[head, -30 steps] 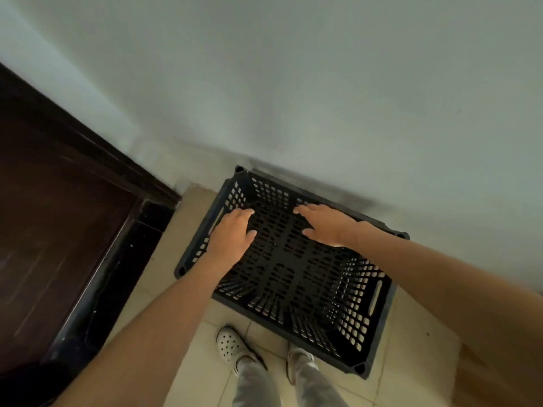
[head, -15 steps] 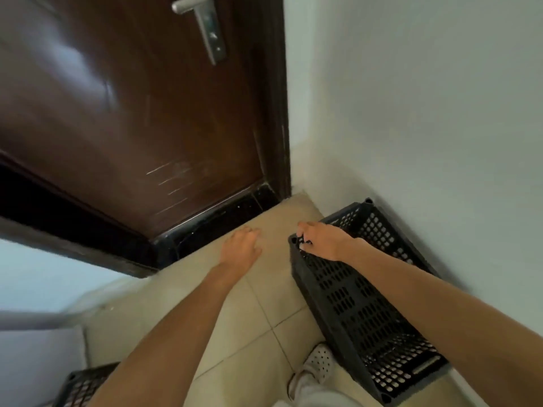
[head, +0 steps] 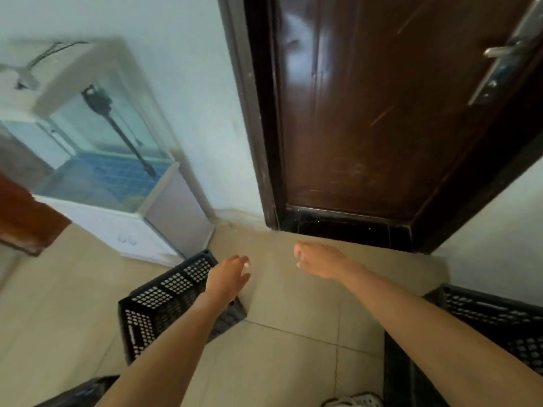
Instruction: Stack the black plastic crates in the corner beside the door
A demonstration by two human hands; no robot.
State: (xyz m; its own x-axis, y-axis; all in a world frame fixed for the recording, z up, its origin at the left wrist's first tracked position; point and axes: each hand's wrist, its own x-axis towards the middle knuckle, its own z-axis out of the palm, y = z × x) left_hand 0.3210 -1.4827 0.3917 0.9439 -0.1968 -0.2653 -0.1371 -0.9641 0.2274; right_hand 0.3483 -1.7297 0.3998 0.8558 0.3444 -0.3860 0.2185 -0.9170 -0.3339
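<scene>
One black crate (head: 164, 301) sits on the floor at my left, its long side slanting toward the door (head: 382, 113). Another crate (head: 487, 321) sits in the corner on my right. A fish tank (head: 102, 148) stands behind the left one. My left hand (head: 229, 277) and right hand (head: 320, 259) are loose and empty.

Two bare arms stretched over a beige tiled floor (head: 293, 333), left hand (head: 227, 276) held loose-fingered above a corner of a black crate (head: 164, 301), right hand (head: 318, 259) held empty over bare tiles, second black crate (head: 499, 318) seen at the right wall, dark brown door (head: 382, 113) ahead, glass fish tank (head: 97, 142) at the left.
</scene>
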